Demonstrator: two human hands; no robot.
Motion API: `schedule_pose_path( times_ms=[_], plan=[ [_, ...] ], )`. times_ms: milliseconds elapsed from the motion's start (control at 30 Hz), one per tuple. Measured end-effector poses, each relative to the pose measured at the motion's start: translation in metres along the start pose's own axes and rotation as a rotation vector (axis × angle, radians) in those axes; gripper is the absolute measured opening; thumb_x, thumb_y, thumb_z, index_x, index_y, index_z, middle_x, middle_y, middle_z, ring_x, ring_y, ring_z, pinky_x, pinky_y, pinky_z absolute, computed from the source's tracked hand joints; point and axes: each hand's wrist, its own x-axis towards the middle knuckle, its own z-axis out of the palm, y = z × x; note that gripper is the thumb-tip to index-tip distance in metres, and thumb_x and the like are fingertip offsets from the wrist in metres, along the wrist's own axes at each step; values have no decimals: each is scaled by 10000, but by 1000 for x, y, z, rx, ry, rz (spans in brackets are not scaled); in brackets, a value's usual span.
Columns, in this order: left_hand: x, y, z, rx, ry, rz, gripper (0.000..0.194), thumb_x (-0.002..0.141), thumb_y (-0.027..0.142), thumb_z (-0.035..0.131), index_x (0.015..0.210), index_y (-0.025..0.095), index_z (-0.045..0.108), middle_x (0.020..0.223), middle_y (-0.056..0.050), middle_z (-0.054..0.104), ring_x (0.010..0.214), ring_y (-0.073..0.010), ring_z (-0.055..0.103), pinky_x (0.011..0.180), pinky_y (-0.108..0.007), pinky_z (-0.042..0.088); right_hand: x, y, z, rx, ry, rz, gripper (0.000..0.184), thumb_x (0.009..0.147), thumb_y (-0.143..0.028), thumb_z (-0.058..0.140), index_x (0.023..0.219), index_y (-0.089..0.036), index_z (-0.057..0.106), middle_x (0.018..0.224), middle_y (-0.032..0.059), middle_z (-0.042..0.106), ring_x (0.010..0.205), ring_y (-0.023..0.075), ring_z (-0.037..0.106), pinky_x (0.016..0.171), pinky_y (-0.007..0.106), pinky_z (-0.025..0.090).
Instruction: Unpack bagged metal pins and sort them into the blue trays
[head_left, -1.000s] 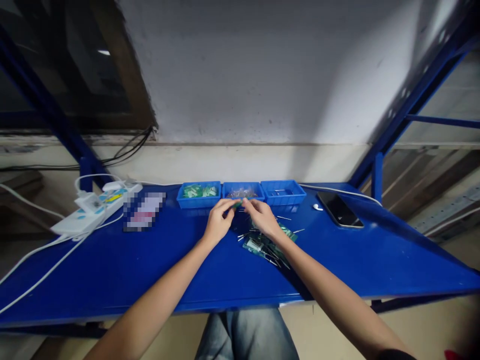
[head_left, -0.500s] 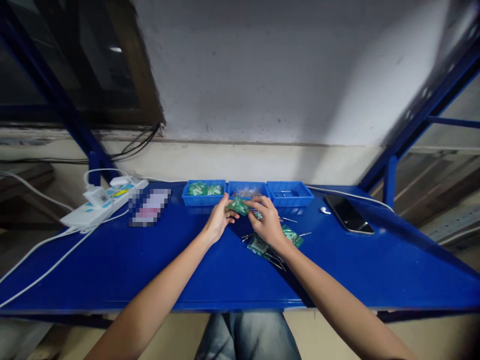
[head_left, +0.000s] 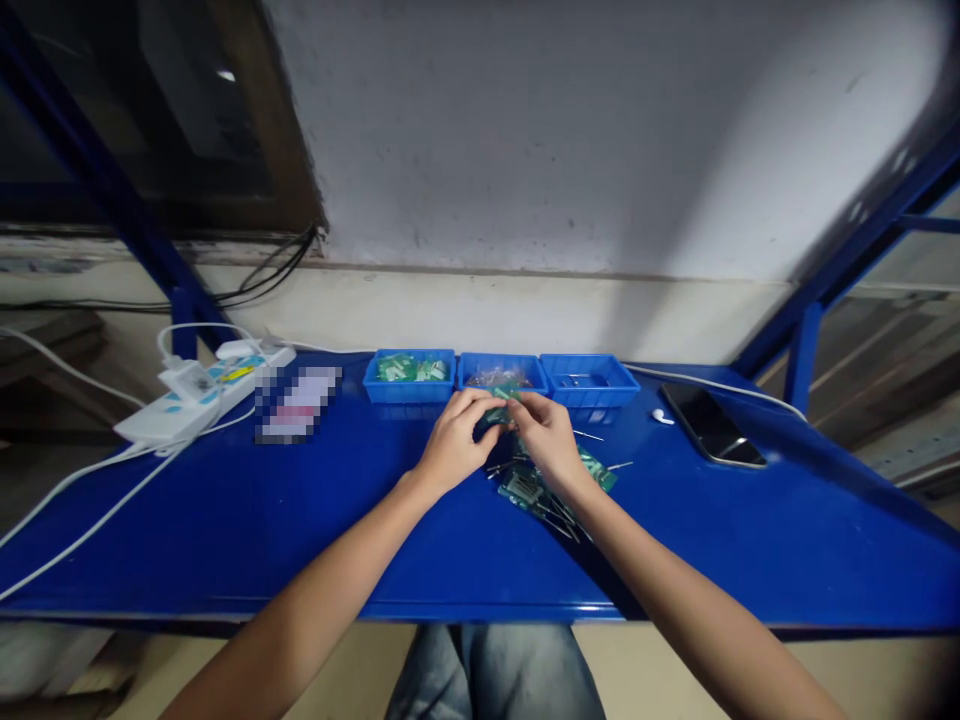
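Observation:
Both of my hands meet in front of the middle blue bin, over the table. Between their fingertips is a small green plastic packet (head_left: 505, 392), partly covered by the fingers. My left hand (head_left: 456, 440) pinches it from the left, thumb below and fingers above. From the other side, my right hand (head_left: 549, 438) closes its thumb and fingers on the packet. Beneath and beside the right hand lies a pile of green packets (head_left: 522, 488) with thin metal rods (head_left: 559, 522) sticking out. The right forearm hides part of this pile.
Three blue bins stand in a row: the left bin (head_left: 409, 391) holds green packets, the middle bin (head_left: 471, 376) clear and copper-coloured bits, the right bin (head_left: 592, 392) a few thin metal pieces. A power strip (head_left: 165, 405) lies left; a phone (head_left: 712, 425) and white earbud (head_left: 661, 417) right.
My left hand has turned over and moved right, its fingers now closed on the packet beside the right hand. The packet has shifted slightly up and right. The view has shifted a little.

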Motion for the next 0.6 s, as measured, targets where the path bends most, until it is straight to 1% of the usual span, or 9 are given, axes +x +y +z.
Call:
schedule_pose_path(
  times_ms=[33,100,167,233,300,367,433,500,600],
  plan=[
    [1,1,0,-60,-5,-53,237,802,256,574,1032,212,616,1045,-81,580,999,-211,529,856,-336,432,0,1,-1,-48,34,-54,254,803,-355,532,910,-168,668,791,53,665,672,172,584,624,295,468],
    [4,1,0,-259,-2,-250,288,821,399,549,1013,194,617,995,-84,606,897,-192,568,734,-291,454,-1,3,-2,-172,81,-183,238,825,-303,508,948,-186,674,853,67,661,711,179,588,631,302,472],
    [7,-1,-1,-529,-15,-495,462,842,561,426,948,157,626,866,-82,632,744,-162,587,607,-251,437,-3,3,-4,-276,72,-319,242,838,-240,485,980,-214,680,897,70,639,775,186,591,663,312,482],
    [9,-3,-2,-762,-20,-683,593,830,646,336,867,133,630,749,-72,630,626,-137,574,536,-231,409,-5,1,-3,-347,27,-431,278,834,-171,464,980,-242,688,956,71,611,874,194,585,748,335,485],
    [11,-6,-1,-866,24,-756,513,796,613,458,819,130,630,710,-56,627,583,-119,559,508,-213,390,-8,0,-1,-399,-9,-492,326,818,-115,447,979,-259,691,1026,74,582,965,202,563,824,360,474],
    [11,-8,-2,-838,73,-719,346,748,474,616,814,135,637,717,-38,629,594,-111,551,510,-198,381,-10,-1,1,-438,-50,-505,376,795,-76,438,1015,-264,678,1089,76,558,1026,211,539,860,381,467],
    [11,-11,-6,-685,105,-607,247,737,374,653,828,145,648,717,-23,630,610,-114,548,520,-198,382,-11,-2,2,-463,-83,-501,398,778,-64,446,1046,-264,664,1139,77,536,1065,223,517,888,403,455],
    [12,-14,-16,-399,193,-460,229,770,359,618,871,158,659,728,-17,639,633,-127,558,555,-214,402,-10,-3,0,-478,-67,-492,350,779,-92,473,1020,-252,670,1147,82,525,1079,240,504,912,427,438],
    [22,-23,-44,79,443,-262,291,810,343,578,1056,196,629,888,-27,665,738,-148,592,671,-245,440,-5,-6,-7,-481,26,-456,230,803,-165,504,928,-231,686,1063,90,529,1026,252,516,895,445,436]
  ],
)
